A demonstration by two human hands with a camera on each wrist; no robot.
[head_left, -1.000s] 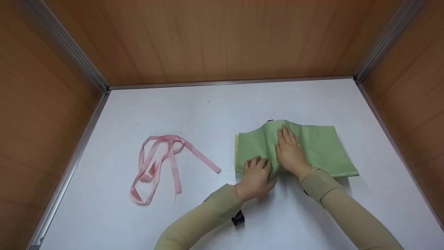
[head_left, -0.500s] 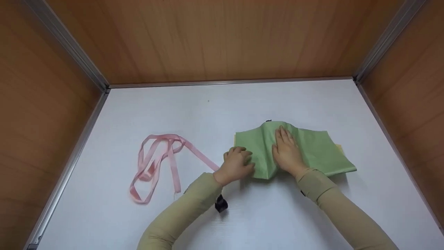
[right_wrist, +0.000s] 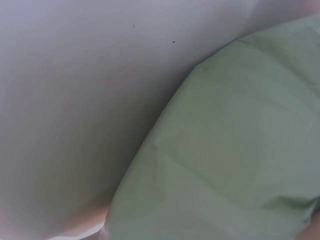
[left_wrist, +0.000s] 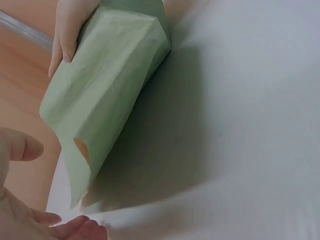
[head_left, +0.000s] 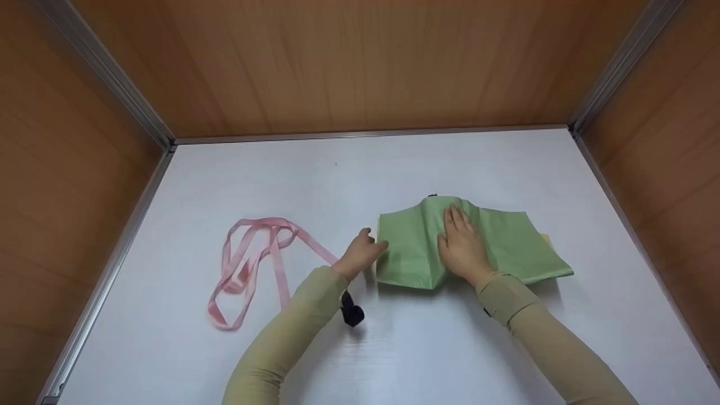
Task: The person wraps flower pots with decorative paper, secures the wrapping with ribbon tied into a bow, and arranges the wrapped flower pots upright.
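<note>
Green wrapping paper (head_left: 402,247) is draped over a raised, hidden thing, with flaps spreading to both sides. A yellow layer (head_left: 545,238) peeks out under its right edge. My right hand (head_left: 462,242) lies flat on the hump, fingers straight and together. At the paper's left edge is my left hand (head_left: 361,253), thumb and fingers spread apart. The left wrist view shows its thumb (left_wrist: 25,146) and fingers on either side of the curled paper flap (left_wrist: 82,165), with a gap between. Green paper (right_wrist: 240,140) fills much of the right wrist view.
A loosely looped pink ribbon (head_left: 275,253) lies on the white table (head_left: 270,180) to the left, partly behind the left forearm. A black device (head_left: 351,312) hangs at the left wrist. Wood panels (head_left: 360,67) with metal edging enclose the back and sides.
My left hand has let go of the paper's front middle and moved left to its left edge, its fingers now spread. The right flap has shifted, baring some yellow. My right hand stays on the hump.
</note>
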